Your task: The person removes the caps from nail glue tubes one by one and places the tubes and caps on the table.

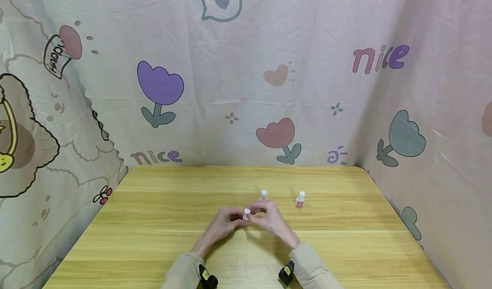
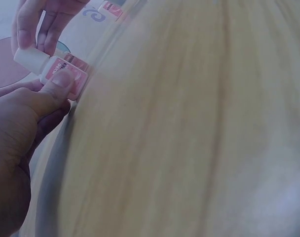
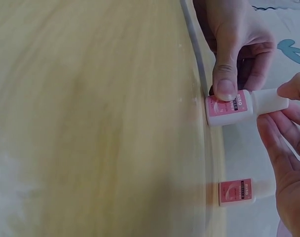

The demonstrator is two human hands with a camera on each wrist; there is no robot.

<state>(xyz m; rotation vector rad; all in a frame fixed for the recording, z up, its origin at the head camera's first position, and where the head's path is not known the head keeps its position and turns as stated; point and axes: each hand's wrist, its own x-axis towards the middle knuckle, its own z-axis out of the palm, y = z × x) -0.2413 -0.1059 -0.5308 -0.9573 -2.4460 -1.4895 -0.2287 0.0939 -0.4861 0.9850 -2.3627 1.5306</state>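
A small white glue bottle with a pink label stands between my two hands, low over the table. My left hand pinches the bottle's body, its thumb pressed on the label. At the white cap, my right hand has its thumb on one side and fingers on the other, pinching it. The cap sits on the bottle. Just behind the right hand is a second glue bottle, its lower part hidden in the head view. A third glue bottle stands upright farther right.
The wooden table reaches back to a printed cloth that hangs behind it and along both sides. Dark wrist cameras are strapped at both sleeves, near the table's front.
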